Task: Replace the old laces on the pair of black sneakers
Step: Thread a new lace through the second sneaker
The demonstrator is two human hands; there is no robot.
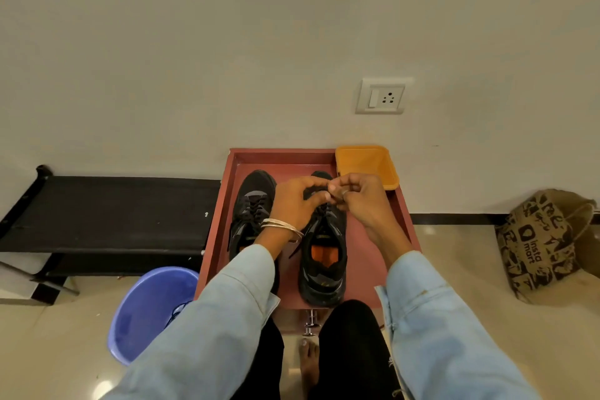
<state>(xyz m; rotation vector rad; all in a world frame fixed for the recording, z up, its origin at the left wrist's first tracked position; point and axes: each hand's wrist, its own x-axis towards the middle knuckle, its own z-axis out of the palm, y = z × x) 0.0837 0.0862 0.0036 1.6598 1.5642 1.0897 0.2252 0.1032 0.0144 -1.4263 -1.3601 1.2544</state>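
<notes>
Curled together, our left hand (293, 201) and right hand (355, 196) pinch a black lace (319, 194) over the right sneaker (323, 256) inside the red tray (363, 247); its rim and the orange bin (367, 164) sit close by.

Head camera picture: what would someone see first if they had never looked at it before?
First, two hands, the left hand and right hand, meeting over the right black sneaker and pinching its black lace on a red tray. The left black sneaker lies beside it. Next come the orange tub at the tray's far right corner and the blue bucket on the floor, left.
</notes>
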